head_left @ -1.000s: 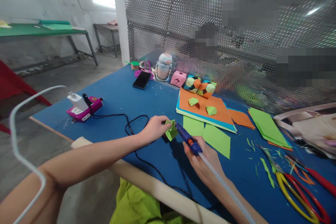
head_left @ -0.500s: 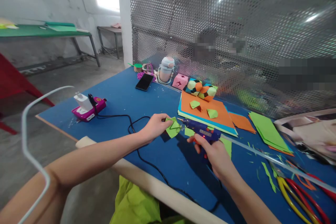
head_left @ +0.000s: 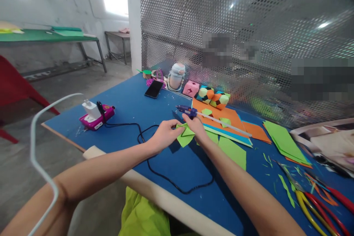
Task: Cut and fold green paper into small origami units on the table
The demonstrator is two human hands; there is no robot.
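Note:
A small folded piece of light green paper [head_left: 186,139] is pinched between the thumb and fingers of my left hand [head_left: 165,134], above the blue table. Just beyond it, my right hand [head_left: 195,126] is closed on a blue glue gun [head_left: 186,110], its nozzle pointing left; the handle is hidden behind the hand. A long clear glue stick [head_left: 224,121] sticks out of the gun's rear, over the stacked paper. More green paper [head_left: 233,152] lies under and beside my right forearm. Two small green folded pieces, one of them [head_left: 225,121], rest on the orange sheet [head_left: 233,114].
A black cord [head_left: 177,188] loops over the table from a magenta power strip [head_left: 96,118] with a white plug. At the back stand a bottle [head_left: 177,76], a phone [head_left: 154,89], a pink paper cube [head_left: 190,88] and two paper balls. Scissors [head_left: 304,195] lie at right, near green sheets [head_left: 286,142].
My right hand has moved left and away from me with the glue gun, whose nozzle has left the green paper. My left hand still holds the paper in about the same place.

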